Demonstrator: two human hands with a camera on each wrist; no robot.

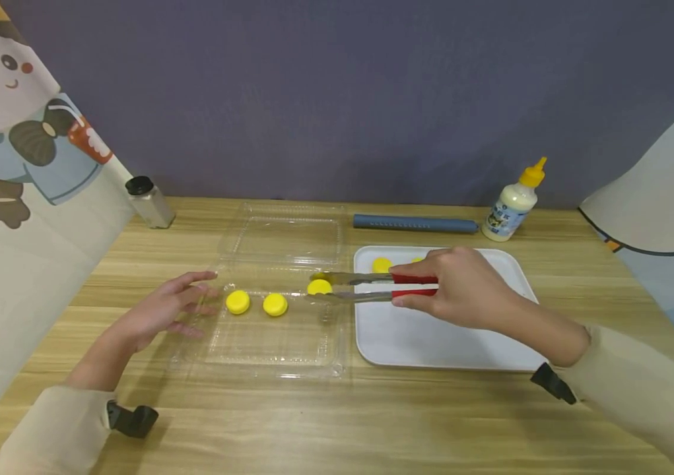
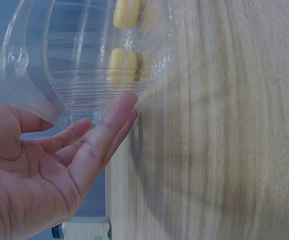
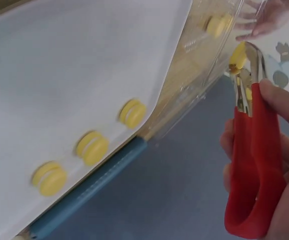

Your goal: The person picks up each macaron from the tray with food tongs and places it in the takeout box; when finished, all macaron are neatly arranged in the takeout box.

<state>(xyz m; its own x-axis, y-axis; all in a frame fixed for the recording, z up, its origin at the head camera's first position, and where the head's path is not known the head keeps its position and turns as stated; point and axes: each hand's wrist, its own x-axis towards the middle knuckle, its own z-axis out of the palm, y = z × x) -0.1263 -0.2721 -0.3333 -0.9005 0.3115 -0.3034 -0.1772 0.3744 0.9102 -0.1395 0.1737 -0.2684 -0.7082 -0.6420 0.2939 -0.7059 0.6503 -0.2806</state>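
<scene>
My right hand [image 1: 467, 290] grips red-handled metal tongs [image 3: 242, 165]. Between the tips of the tongs is a yellow macaron [image 1: 319, 287], over the right part of a clear plastic clamshell box [image 1: 271, 346]. Two more macarons [image 1: 237, 302] [image 1: 275, 304] sit inside the box, toward its left side. Beside the box's left wall is my left hand [image 1: 167, 307], its fingers loosely spread; in the left wrist view the fingertips [image 2: 127, 102] lie against or very near the plastic. Right of the box, a white tray [image 1: 432, 343] carries several macarons [image 3: 92, 148] along its far edge, partly hidden by my right hand in the head view.
The box's lid [image 1: 289, 237] lies folded back behind it. A blue-grey stick-shaped item [image 1: 414, 223] lies behind the tray, near a white bottle with a yellow nozzle [image 1: 509, 211]. At the back left stands a jar with a black cap [image 1: 150, 202]. A dark wall [image 1: 337, 99] rises behind.
</scene>
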